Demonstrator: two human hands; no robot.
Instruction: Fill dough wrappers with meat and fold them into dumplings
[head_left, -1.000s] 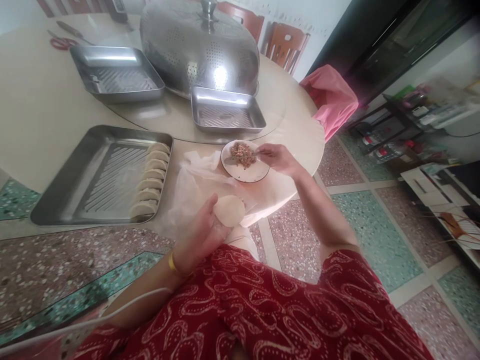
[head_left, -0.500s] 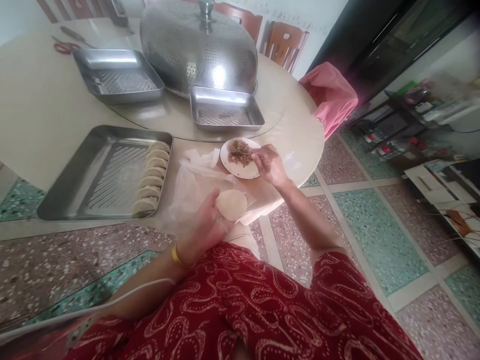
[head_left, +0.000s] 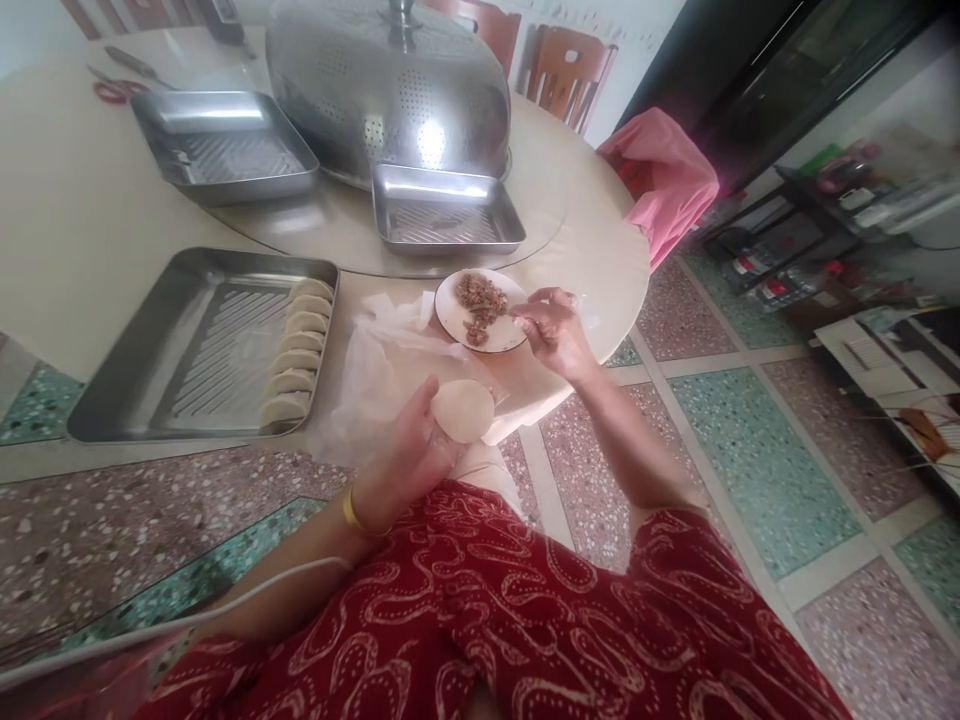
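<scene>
My left hand (head_left: 420, 440) is closed on a round, pale dumpling wrapper (head_left: 463, 411), which lies flat across the fingers with nothing on it. Just beyond it, a white plate (head_left: 504, 337) carries a brown minced filling (head_left: 481, 296), partly pulled apart into a smaller clump at the near side. My right hand (head_left: 553, 328) is at the plate's right rim, fingers pinched round a slim utensil whose tip reaches the filling; its exact kind is hard to make out. Several folded dumplings (head_left: 295, 360) stand in a row along the right side of a large metal tray (head_left: 187, 350).
Crumpled clear plastic (head_left: 375, 350) lies between tray and plate. Two smaller metal trays, one at left (head_left: 232, 150) and one at right (head_left: 450, 215), stand before a big perforated metal dome (head_left: 390, 90). Red-handled scissors (head_left: 112, 92) lie far left. A pink cloth (head_left: 667, 185) drapes a chair.
My right hand has shifted slightly right over the plate, and a small clump of filling now sits apart towards me. The left hand keeps the wrapper in the same place.
</scene>
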